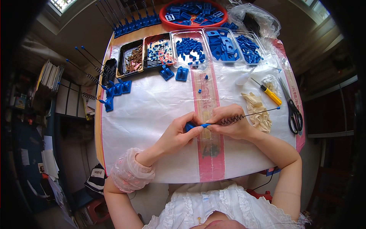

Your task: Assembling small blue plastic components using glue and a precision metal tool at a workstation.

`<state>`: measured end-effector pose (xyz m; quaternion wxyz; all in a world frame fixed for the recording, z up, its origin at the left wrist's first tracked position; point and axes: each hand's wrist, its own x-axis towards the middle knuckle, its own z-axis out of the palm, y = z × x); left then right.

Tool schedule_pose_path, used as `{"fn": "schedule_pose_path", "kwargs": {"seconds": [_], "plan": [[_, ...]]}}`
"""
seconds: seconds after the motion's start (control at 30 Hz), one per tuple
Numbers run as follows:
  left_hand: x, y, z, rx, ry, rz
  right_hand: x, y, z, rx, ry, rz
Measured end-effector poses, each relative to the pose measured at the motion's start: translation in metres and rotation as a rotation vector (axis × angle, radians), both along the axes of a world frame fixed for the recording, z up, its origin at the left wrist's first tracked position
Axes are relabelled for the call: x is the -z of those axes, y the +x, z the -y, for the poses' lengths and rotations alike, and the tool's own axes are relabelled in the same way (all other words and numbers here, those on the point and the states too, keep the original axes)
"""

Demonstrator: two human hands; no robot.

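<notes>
Over the middle of the table, my left hand is closed round a blue plastic base, which its fingers partly cover. My right hand pinches the near end of a black spring rod, where it meets the base's narrow blue tip. A coil and a thin straight wire stick out to the right of that hand, ending in a small blue cap. Fingers hide how the rod and base join. Beyond my hands lie two loose blue bits and two blue bases.
Trays of screws, small nuts and blue parts line the far side, before a red basin. Finished-looking spring pieces stand left. A yellow-handled screwdriver, scissors and crumpled tan cloth lie right.
</notes>
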<state>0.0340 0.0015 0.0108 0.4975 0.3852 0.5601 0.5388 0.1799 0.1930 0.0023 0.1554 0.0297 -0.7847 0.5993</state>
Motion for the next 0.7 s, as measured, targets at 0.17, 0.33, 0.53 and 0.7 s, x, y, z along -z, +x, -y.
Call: {"fn": "schedule_pose_path", "kwargs": {"seconds": [0.17, 0.33, 0.53, 0.7], "plan": [[-0.0021, -0.0001, 0.0002, 0.007, -0.012, -0.022, -0.0001, -0.0004, 0.0010, -0.001, 0.003, -0.024], [-0.0014, 0.0014, -0.0006, -0.019, 0.019, -0.079, 0.0002, -0.0004, 0.0015, 0.002, 0.024, -0.027], [-0.0008, 0.0031, -0.0019, -0.043, 0.070, -0.133, 0.0009, -0.0005, 0.0025, -0.001, 0.030, -0.043], [-0.0015, 0.0017, -0.0020, -0.028, 0.029, -0.096, 0.0014, -0.0003, 0.0019, 0.006, 0.036, -0.046]]}}
